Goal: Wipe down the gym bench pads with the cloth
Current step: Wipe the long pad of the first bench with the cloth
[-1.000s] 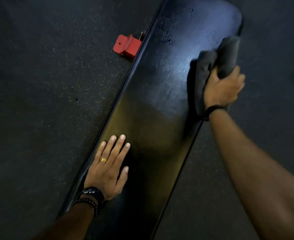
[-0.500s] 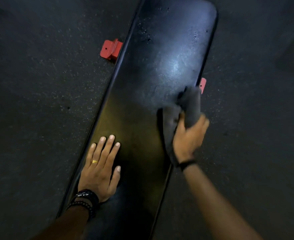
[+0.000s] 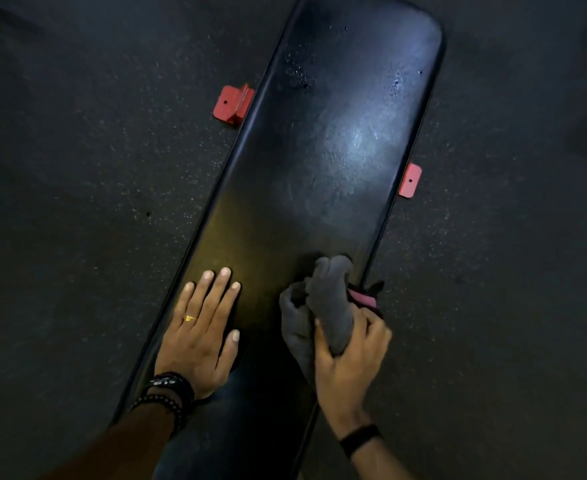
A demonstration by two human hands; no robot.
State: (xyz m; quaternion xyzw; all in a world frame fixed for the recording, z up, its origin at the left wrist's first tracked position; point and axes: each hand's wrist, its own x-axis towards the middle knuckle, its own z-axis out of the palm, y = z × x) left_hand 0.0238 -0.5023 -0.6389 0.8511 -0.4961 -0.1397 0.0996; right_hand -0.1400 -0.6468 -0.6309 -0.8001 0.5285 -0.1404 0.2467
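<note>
the left hand (image 3: 200, 332) lay flat on the bench pad (image 3: 323, 161), fingers straight and slightly apart, likely bracing. to its right, the right hand (image 3: 349, 355) had fingers clamped round the bunched cloth (image 3: 330, 306), pressing it near the pad's right edge for wiping.

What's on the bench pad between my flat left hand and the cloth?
Nothing: in the head view only bare black bench pad separates the left hand from the cloth.
</note>
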